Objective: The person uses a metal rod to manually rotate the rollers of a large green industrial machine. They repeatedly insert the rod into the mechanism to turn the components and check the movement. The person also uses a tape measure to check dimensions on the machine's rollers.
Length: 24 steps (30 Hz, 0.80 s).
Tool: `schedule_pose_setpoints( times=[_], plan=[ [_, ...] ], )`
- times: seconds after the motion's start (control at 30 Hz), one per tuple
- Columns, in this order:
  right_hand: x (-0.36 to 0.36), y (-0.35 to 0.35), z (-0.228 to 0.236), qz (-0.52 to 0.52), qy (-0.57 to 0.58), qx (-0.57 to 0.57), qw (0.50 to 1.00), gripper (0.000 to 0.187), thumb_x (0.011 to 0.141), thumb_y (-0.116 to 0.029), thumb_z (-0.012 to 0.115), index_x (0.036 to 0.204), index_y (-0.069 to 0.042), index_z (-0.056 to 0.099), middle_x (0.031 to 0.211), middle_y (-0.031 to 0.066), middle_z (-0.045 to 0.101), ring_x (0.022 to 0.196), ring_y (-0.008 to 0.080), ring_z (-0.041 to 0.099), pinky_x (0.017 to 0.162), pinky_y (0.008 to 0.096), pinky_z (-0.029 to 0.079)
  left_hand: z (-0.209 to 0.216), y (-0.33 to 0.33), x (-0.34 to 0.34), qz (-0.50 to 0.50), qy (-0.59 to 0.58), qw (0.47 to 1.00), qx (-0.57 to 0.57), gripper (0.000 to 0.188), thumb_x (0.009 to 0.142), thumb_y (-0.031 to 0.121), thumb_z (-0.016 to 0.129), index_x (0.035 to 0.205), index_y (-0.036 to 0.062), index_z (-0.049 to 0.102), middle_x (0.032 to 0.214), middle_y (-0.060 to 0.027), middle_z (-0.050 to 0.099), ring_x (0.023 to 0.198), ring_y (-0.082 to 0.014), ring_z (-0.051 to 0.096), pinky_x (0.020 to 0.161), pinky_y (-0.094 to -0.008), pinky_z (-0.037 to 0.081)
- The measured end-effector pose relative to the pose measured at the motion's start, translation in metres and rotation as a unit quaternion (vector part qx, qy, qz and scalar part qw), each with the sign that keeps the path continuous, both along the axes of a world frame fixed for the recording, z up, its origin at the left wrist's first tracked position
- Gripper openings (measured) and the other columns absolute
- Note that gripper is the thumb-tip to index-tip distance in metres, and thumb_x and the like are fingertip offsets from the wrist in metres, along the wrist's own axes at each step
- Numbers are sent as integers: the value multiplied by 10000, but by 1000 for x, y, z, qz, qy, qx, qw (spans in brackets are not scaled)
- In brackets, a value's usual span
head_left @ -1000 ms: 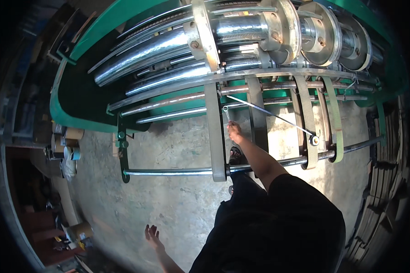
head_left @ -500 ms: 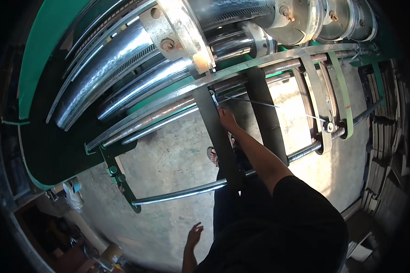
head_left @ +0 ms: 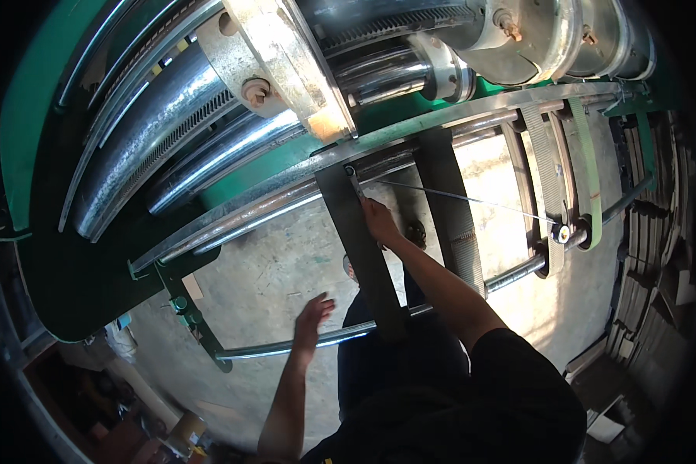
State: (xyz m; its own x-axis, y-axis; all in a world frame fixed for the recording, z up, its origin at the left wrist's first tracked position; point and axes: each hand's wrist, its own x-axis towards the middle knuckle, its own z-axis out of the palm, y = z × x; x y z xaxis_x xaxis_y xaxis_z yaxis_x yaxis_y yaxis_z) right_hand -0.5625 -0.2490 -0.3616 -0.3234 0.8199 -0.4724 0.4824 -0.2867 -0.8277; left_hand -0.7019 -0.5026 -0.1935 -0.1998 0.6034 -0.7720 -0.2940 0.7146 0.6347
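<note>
My right hand [head_left: 380, 221] is closed around the handle of a metal wrench [head_left: 354, 179]. The wrench's ring end reaches up beside a dark wide belt [head_left: 356, 247], close under a long flat metal bar [head_left: 286, 172]. What that end sits on is too small to tell. Over the near steel rod [head_left: 286, 346], my left hand [head_left: 312, 317] is in the air with its fingers stretched out and nothing in it. A second dark belt [head_left: 450, 205] runs to the right of the wrench.
Large steel rollers [head_left: 151, 124] and a clamp collar [head_left: 278, 58] fill the far side. A thin rod [head_left: 472, 199] slants right toward a small round wheel [head_left: 562, 232]. A pale green belt [head_left: 586, 170] loops at the right. Stacked flat sheets [head_left: 653, 224] stand beyond it.
My left hand has risen and come forward from low beside my body to above the near rod. My right hand keeps its grip on the wrench, whose handle has shifted slightly. The view has shifted a little.
</note>
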Motion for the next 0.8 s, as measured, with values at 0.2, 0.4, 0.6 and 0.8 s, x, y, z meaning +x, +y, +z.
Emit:
schedule_pose_setpoints(
  times=[0.2,0.4,0.6,0.8],
  plan=[
    [14,28,5,170,54,-137,974,486,1072,-402,337,996,15,574,890,204,641,842,377,620,760,457,469,-83,128,122,223,-328,915,-66,822,1008,656,362,1580,83,218,1599,-151,320,1438,-313,380,1175,-418,304],
    [15,26,-7,126,101,-161,974,520,1078,-392,313,1060,55,579,914,263,642,845,402,626,789,474,478,-147,193,142,362,-157,915,86,805,969,700,419,1575,192,265,1555,-89,372,1384,-249,429,1100,-408,378],
    [30,36,-24,235,64,45,969,512,1075,-391,334,1129,51,587,969,275,666,907,431,661,818,523,504,-148,221,175,407,-206,873,170,481,1040,474,468,1365,120,453,1181,-101,594,1066,-232,623,954,-399,518],
    [49,140,48,359,-147,104,916,503,1038,-413,411,953,-8,698,829,218,700,821,388,705,749,499,557,-160,299,224,389,-376,817,199,442,1057,390,437,1300,29,515,1216,-138,614,1118,-292,628,994,-455,494]
  ],
)
